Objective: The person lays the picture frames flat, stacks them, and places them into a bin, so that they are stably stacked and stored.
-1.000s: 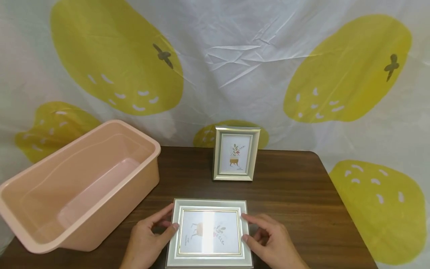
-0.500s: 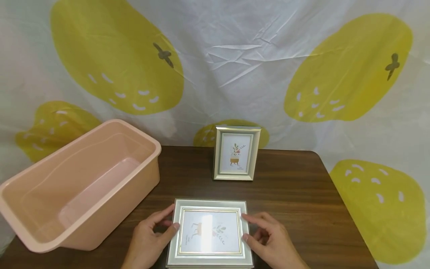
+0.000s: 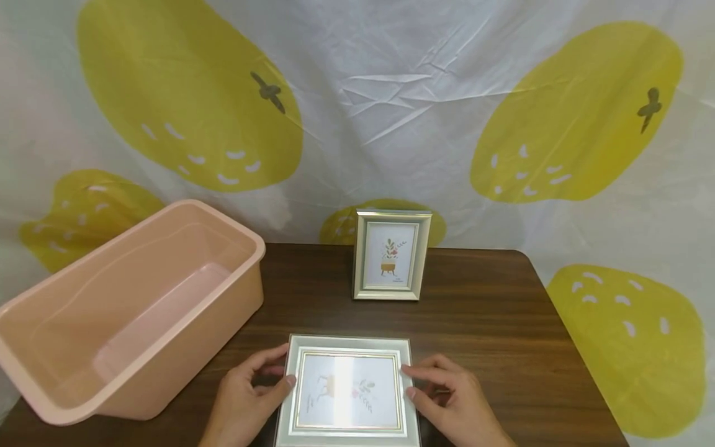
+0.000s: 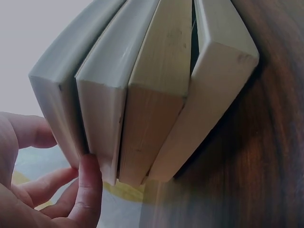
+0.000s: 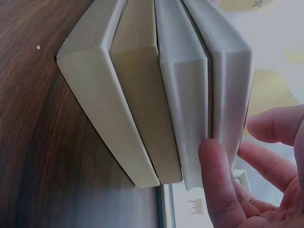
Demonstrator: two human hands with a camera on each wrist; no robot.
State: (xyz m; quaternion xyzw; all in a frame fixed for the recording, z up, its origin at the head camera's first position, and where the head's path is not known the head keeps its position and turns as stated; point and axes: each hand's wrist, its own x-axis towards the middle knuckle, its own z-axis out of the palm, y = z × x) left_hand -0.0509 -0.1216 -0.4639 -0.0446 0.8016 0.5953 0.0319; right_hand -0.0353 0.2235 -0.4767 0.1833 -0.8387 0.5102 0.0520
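A silvery-white picture frame (image 3: 349, 343) with a plant print lies face up near the front of the table, light glaring off its middle. Both wrist views show it topmost in a stack of several frames (image 4: 152, 128), the lower two looking more cream. My left hand (image 3: 244, 392) holds its left edge, thumb over the border and a finger at the far corner. On the other side, my right hand (image 3: 459, 396) holds its right edge with thumb and index finger. In each wrist view a fingertip sits by the seam under the top frame.
A similar picture frame (image 3: 360, 261) stands upright at the back of the dark wooden table (image 3: 491, 323). To the left is a deep pink plastic bin (image 3: 218, 323), nothing visible inside. A cloth (image 3: 391, 155) with yellow fruit prints hangs behind.
The top picture frame has shifted slightly towards me, both hands still at its sides. The head view has turned a little. The standing frame and the bin stay put.
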